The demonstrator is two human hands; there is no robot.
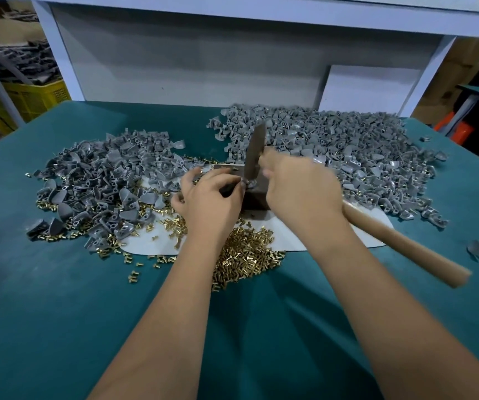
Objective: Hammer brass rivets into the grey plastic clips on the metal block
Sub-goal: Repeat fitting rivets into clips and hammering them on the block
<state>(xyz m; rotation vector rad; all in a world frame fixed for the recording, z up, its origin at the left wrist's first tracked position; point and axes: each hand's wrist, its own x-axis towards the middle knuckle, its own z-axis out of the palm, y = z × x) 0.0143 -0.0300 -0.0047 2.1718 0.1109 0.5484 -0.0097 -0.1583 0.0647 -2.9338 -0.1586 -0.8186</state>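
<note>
A dark metal block (254, 199) stands mid-table on a white sheet (151, 241). My right hand (298, 189) grips a hammer close under its steel head (255, 153), whose lower end meets the block's top. The wooden handle (405, 243) slants back to the right. My left hand (209, 194) pinches a small grey clip (242, 184) on the block, right beside the hammer head. Loose brass rivets (247, 255) lie heaped in front of the block, partly under my left forearm. Motion blur hides whether a rivet sits in the clip.
Two big piles of grey plastic clips lie on the teal cloth: one on the left (108, 183), one at the back right (347, 151). A white frame with a grey back panel (192, 62) closes off the far edge. A yellow crate (36, 96) stands beyond the left corner.
</note>
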